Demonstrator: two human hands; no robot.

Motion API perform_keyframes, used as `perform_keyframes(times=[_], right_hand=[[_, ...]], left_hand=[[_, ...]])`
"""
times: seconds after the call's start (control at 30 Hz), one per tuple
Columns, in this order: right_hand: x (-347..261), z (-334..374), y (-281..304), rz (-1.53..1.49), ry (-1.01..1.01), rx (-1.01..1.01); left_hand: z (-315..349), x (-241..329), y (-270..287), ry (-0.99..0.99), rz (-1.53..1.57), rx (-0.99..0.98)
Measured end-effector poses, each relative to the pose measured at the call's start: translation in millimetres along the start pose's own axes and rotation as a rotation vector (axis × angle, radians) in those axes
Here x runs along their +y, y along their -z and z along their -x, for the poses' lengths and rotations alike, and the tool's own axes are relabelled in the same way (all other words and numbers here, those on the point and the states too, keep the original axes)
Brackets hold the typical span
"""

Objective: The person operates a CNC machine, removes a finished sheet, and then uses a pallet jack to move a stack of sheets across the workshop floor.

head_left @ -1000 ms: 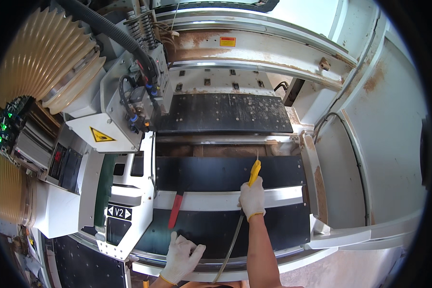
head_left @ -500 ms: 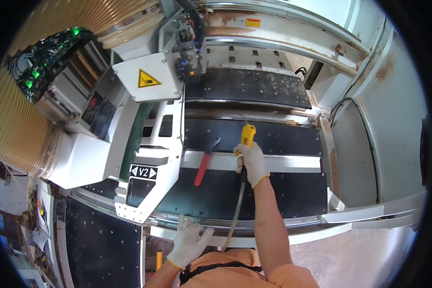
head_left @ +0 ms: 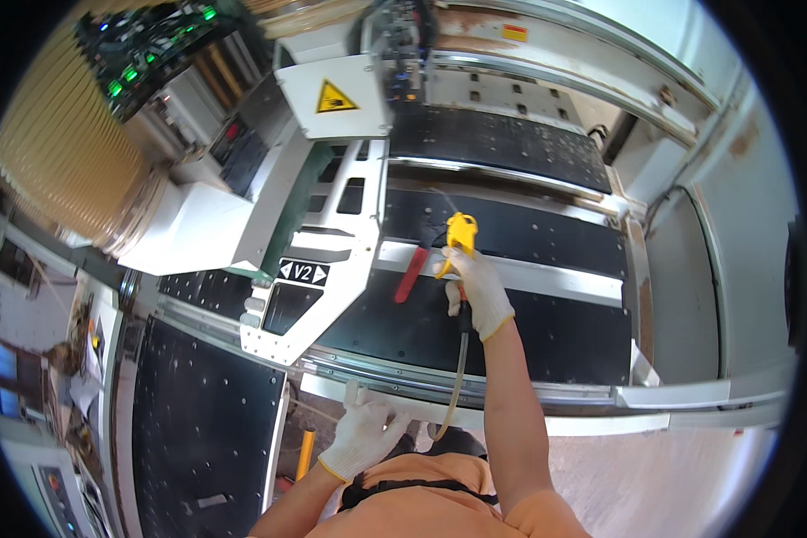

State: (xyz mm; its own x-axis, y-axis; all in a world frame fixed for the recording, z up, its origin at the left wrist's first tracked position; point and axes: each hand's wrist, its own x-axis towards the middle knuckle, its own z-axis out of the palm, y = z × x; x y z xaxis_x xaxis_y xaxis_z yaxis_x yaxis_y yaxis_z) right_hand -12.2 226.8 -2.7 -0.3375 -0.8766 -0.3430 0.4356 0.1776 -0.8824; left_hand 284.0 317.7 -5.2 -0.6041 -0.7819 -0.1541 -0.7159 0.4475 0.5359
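Right of the red tool, the right hand grips the air gun; the left hand (fingers loosely open) is to the red tool's near left.

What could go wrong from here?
The hose runs from the gun in the right hand across the front beam and might snag. The red-handled tool lies close to the gun and could be knocked. The left hand is close to the front beam, so it might be pinched if the bracket slid.
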Motion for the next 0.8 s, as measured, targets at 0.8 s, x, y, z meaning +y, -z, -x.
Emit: perform_keyframes(times=[0.8], right_hand=[[260.0, 271.7, -232.6, 0.3, 0.125, -0.41]], left_hand=[[424.7, -186.4, 13.9, 1.012, 0.285, 0.535]])
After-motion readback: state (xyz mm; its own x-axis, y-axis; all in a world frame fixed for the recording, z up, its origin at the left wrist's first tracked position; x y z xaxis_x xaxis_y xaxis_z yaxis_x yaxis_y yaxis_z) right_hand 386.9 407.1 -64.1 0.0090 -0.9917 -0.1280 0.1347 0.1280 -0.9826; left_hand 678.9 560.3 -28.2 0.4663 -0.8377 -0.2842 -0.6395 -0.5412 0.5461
